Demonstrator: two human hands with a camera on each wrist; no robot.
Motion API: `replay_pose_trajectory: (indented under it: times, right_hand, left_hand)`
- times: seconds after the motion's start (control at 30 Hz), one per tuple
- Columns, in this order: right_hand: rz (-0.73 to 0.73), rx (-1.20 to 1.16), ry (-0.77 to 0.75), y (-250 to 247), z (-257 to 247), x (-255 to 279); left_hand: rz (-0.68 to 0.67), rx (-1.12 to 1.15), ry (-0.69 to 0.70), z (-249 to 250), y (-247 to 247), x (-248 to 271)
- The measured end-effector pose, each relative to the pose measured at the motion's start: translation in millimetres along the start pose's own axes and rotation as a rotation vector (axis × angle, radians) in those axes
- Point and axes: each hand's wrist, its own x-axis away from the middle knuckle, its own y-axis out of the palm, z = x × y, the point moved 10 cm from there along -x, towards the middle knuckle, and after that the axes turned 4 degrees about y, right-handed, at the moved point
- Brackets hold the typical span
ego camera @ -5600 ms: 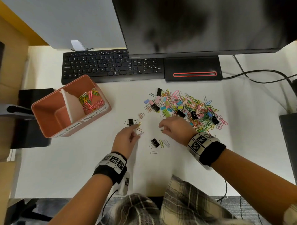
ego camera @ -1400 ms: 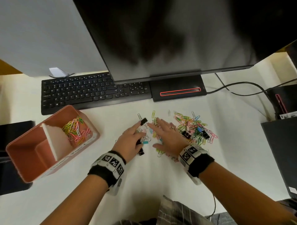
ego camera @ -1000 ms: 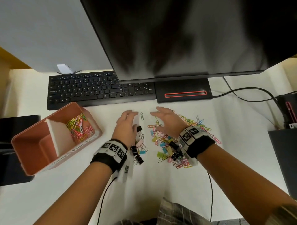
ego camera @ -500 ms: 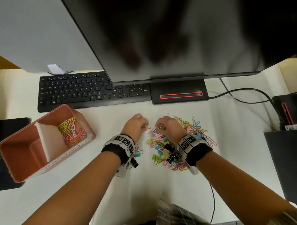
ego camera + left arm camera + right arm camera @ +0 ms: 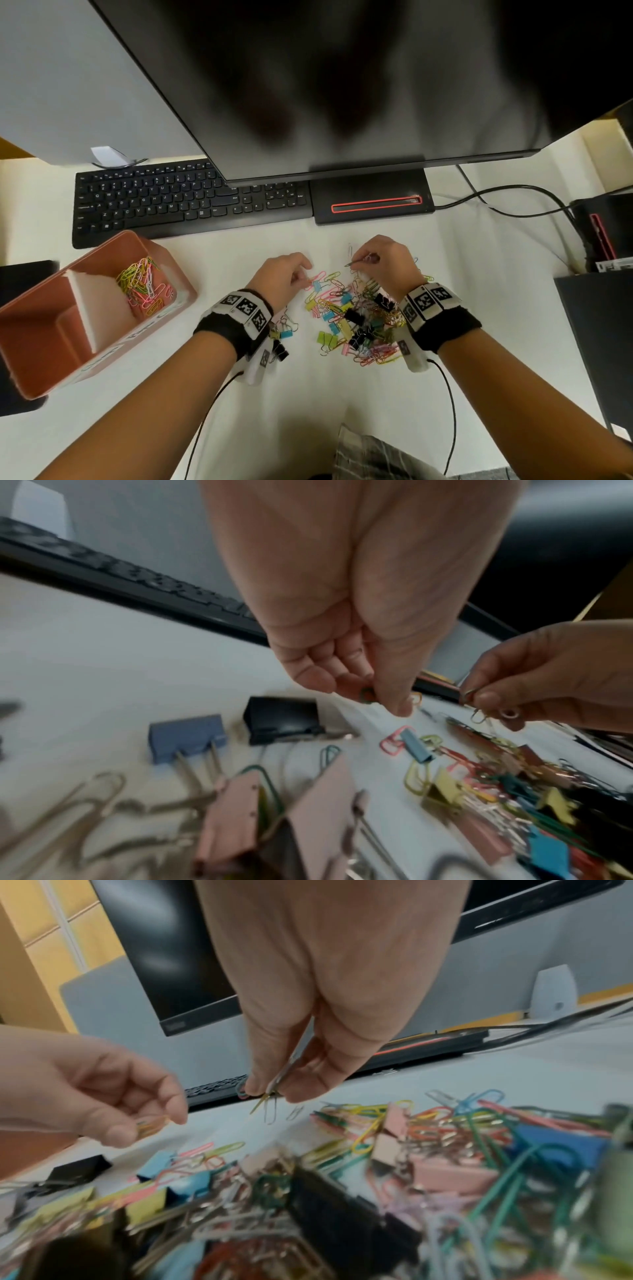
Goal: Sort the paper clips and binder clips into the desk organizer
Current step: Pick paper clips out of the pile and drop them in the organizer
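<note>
A: What has changed since half a second ago?

B: Little. Both hands were bunched together at the far edge of the mixed heap of coloured paper clips and binder clips [image 5: 356, 315]; now they sit slightly apart. The right hand [image 5: 385, 265] has lifted a few thin wire paper clips [image 5: 270, 1110] clear of the heap.

A: How is that hand holding them?

B: Thumb and forefinger are pinched tight, the other fingers curled in, and the clips dangle below the fingertips above the white desk [image 5: 308, 411].

A: And the left hand [image 5: 282, 277]?

B: Knuckles up, fingers curled under. It pinches a small bunch of orange and green paper clips [image 5: 150, 1125] between thumb and fingertips, just beside the heap's left edge.

A: Where is the desk organizer?

B: The salmon-pink plastic desk organizer [image 5: 30, 373] stands well to the left, near the black keyboard [image 5: 178, 202]. A white divider splits it; its far compartment holds a tangle of coloured paper clips [image 5: 144, 287]. A few binder clips, black and pastel [image 5: 281, 339], lie under the left wrist.
</note>
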Motion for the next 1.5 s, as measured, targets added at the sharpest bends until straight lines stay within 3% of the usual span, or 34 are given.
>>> replay_pose_trajectory:
  times: [0.13, 0.37, 0.5, 0.8, 1.03, 1.2, 1.3, 1.4, 1.5]
  right_hand:
    - [-0.141, 0.084, -0.027, 17.3, -5.0, -0.8]
    - [-0.309, 0.309, -0.143, 59.9, -28.0, 7.0]
    - [-0.398, 0.442, -0.123, 68.0, -31.7, 2.7]
    - [-0.389, 0.342, -0.127, 60.9, -25.6, 10.9]
    - [-0.425, 0.4, -0.115, 66.6, -24.8, 11.4]
    - [-0.385, 0.341, -0.115, 55.3, -26.9, 12.7]
    - [-0.287, 0.286, -0.146, 36.0, -44.7, 16.2]
    - [-0.203, 0.249, -0.265, 24.8, -89.5, 21.7]
    - [-0.174, 0.186, -0.392, 34.6, -154.2, 27.7]
  left_hand:
    - [-0.077, -0.095, -0.057, 1.3, 15.9, 8.4]
    - [0.006, -0.206, -0.092, -2.4, 22.6, -1.4]
    - [0.018, -0.246, -0.096, -7.0, 17.3, -8.0]
    - [-0.002, -0.255, -0.074, -9.7, 14.2, -8.3]
    - [-0.201, -0.415, -0.031, -0.6, 27.7, -8.0]
    - [-0.201, -0.515, -0.006, 4.2, 28.9, -2.1]
    - [-0.073, -0.335, -0.012, 5.3, 7.0, 8.8]
    - [0.239, -0.137, -0.003, 13.5, -58.7, 37.5]
    - [0.514, -0.102, -0.05, 2.4, -140.3, 91.7]
